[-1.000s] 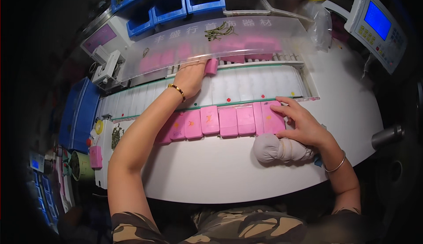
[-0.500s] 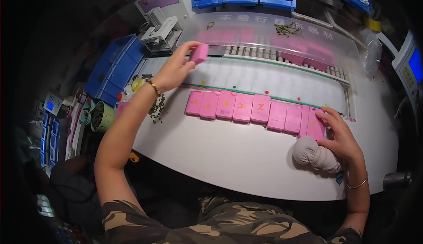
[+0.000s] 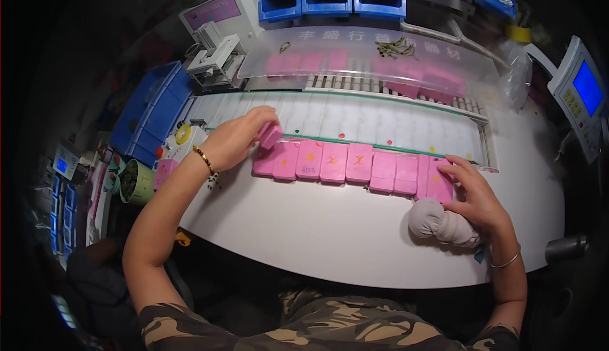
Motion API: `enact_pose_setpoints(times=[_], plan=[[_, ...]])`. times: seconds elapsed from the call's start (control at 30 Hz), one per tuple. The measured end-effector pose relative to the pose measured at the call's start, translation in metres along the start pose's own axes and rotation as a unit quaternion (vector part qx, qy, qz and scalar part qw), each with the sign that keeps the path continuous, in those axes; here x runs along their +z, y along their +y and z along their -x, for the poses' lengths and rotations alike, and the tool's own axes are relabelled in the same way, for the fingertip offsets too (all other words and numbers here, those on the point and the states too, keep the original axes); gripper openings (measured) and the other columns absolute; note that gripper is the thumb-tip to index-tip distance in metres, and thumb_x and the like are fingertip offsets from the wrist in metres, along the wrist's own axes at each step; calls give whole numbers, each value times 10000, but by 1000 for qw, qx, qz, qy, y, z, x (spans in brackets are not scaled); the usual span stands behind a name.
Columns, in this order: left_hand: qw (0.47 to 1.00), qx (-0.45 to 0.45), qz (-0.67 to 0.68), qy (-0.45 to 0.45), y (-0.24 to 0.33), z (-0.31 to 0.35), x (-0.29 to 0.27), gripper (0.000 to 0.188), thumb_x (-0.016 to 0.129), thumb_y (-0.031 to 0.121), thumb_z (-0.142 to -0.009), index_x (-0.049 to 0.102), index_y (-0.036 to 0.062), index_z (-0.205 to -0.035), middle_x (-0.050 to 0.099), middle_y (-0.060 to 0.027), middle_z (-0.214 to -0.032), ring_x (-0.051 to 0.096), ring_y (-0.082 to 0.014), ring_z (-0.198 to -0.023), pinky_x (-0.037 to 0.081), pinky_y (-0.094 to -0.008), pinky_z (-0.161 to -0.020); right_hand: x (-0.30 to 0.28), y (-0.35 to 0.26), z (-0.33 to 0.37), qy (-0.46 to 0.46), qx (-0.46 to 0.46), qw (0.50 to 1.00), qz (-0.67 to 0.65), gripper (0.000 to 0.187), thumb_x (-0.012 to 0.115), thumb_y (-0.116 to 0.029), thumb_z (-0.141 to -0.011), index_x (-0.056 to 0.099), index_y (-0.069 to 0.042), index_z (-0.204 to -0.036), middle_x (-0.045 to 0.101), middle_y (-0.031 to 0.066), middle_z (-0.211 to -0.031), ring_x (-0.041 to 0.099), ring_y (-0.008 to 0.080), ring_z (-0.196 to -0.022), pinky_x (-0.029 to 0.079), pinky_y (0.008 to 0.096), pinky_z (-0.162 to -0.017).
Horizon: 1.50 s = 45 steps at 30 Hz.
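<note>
My left hand is closed on a pink rubber mold, held tilted just over the left end of a row of similar pink molds. Several molds in the row bear orange or yellow marks. At the opposite end, my right hand grips the last mold, fingers along its far side and thumb at its near side. Just below that hand lies a tied, pale grey cloth pouch on the white table. Behind the row runs a white belt with coloured dots along its green edge.
A clear cover over rollers and more pink molds stands behind the belt. Blue bins line the back. At left are a blue crate and a green bucket. A machine with a blue screen stands right.
My left hand has lowered the mold from above the belt toward the row's left end. The belt's dots have shifted left relative to the row. My right hand keeps its place on the end mold.
</note>
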<state>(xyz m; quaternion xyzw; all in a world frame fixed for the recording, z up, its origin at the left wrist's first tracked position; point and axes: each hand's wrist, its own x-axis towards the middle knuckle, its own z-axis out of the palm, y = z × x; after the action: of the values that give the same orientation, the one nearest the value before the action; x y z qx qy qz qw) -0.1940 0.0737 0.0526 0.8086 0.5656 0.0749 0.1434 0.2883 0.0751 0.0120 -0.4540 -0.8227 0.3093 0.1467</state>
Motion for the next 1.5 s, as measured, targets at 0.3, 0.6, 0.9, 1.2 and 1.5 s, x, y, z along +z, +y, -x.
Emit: enact_pose_setpoints(times=[0.3, 0.6, 0.9, 1.2, 1.5], plan=[[987, 26, -152, -32, -33, 44, 23, 471, 548, -75, -789, 547, 122, -1216, 490, -73, -1418, 599, -311, -1128, 530, -395, -893, -3, 14, 1, 44, -20, 999, -17, 740, 832, -40, -637, 474, -40, -1285, 499, 172, -1330, 535, 325, -1193, 469, 364, -993], [954, -29, 53, 293, 20, 28, 38, 417, 533, -103, -866, 520, 35, -1260, 520, -174, -1390, 580, -302, -1188, 513, -341, -931, -1, -5, -1, 122, -84, 987, 58, 575, 787, -19, -610, 469, -24, -1088, 547, 153, -1177, 566, 320, -1031, 487, 396, -889], [881, 94, 432, 165, 157, -10, 100, 665, 722, 113, -882, 398, 22, -1455, 573, -162, -1311, 586, -245, -1172, 519, -328, -910, 15, -71, 12, 279, -229, 914, 186, 525, 782, 14, -580, 479, -81, -997, 532, 187, -1314, 581, 336, -1016, 492, 426, -864], [766, 67, 638, -35, 172, 6, 99, 380, 621, 6, -931, 507, -3, -1293, 609, -56, -1154, 615, -121, -1047, 516, -306, -925, 63, -86, 27, 289, -232, 922, -113, 741, 873, -158, -714, 463, -23, -1316, 295, 223, -1510, 491, 320, -1221, 506, 391, -924], [795, 56, 602, 54, 180, 25, 115, 336, 699, 57, -880, 556, -2, -1179, 571, -125, -1180, 607, -190, -1027, 532, -316, -832, 90, -102, 27, 89, -110, 897, -419, 637, 680, -14, -891, 404, 29, -1464, 430, 194, -1503, 427, 244, -1378, 316, 353, -1140]])
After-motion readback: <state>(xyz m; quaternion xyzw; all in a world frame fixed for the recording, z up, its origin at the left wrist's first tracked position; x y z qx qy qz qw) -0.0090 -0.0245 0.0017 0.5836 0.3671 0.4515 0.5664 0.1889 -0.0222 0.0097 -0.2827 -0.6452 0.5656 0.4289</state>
